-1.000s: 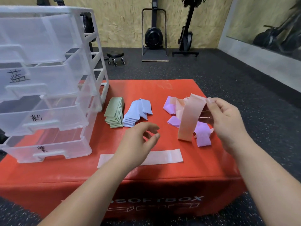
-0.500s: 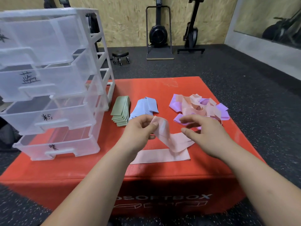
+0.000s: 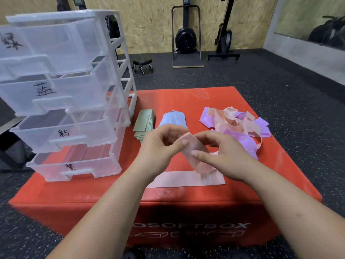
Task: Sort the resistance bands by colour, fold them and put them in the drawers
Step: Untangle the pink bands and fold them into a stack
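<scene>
- Gym room, dark rubber floor; red box point(image 3: 186, 101) carries all items.
- Left hand point(image 3: 160, 146) and right hand point(image 3: 224, 152) both pinch one pink band point(image 3: 194, 150), over a flat pink band point(image 3: 179, 180) near the box's front edge.
- Green stack point(image 3: 144, 121) and blue stack point(image 3: 174, 118) lie just beside the drawer unit point(image 3: 74, 90); mixed pink-purple heap point(image 3: 240, 124) lies further right.

It was a gym, black workout machines point(image 3: 185, 37) stood against a wooden board wall point(image 3: 149, 21), the floor point(image 3: 280, 86) was black speckled rubber, a big red soft jump box point(image 3: 186, 208) sat in the middle, stretchy bands point(image 3: 235, 122) lay on it, a mirror point(image 3: 308, 15) hung on the right
</scene>
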Motion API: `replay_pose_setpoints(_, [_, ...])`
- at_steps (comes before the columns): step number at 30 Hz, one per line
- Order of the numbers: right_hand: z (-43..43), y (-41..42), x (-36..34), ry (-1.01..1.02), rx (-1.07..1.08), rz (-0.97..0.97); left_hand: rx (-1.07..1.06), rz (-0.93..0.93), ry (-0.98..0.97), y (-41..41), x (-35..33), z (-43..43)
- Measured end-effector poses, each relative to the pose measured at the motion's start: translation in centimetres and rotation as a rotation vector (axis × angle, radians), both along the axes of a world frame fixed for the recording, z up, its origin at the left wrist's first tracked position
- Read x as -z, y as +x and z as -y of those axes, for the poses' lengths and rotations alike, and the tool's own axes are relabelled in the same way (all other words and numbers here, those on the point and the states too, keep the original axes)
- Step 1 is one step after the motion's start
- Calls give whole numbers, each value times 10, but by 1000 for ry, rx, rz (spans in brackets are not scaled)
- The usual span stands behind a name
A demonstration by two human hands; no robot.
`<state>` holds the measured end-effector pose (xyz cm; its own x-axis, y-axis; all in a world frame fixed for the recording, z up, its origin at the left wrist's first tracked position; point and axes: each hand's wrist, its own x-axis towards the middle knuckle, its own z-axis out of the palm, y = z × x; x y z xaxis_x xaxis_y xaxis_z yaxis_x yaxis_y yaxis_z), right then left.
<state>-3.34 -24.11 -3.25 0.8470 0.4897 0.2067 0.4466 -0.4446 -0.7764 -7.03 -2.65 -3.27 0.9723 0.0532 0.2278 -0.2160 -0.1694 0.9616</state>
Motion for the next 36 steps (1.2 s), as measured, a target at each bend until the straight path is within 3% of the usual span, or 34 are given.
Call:
replay_pose_setpoints(6, [-15,1,-9,208,78,42,-90,0,-121,-1,5,6])
replay_pose_setpoints(10, [-20,-1,-16,388,84,-5,163,-151,-207,-4,9,12])
replay_pose_setpoints(15, [-21,-2,-29,607,101,-13,232,-135,-5,-4,24,16])
replay_pose_setpoints(19, [-16,4,-34,709,194,-5,200,-161,29,0,25,10])
replay_pose_setpoints(24, [9,17,-30,736,351,-98,195,-223,37,0,12,-12])
replay_pose_setpoints(31, [31,20,-22,749,488,-230,272,-319,209,-4,13,-50])
replay_pose_setpoints(36, [35,19,-9,637,450,-343,117,-336,291,-10,17,-71])
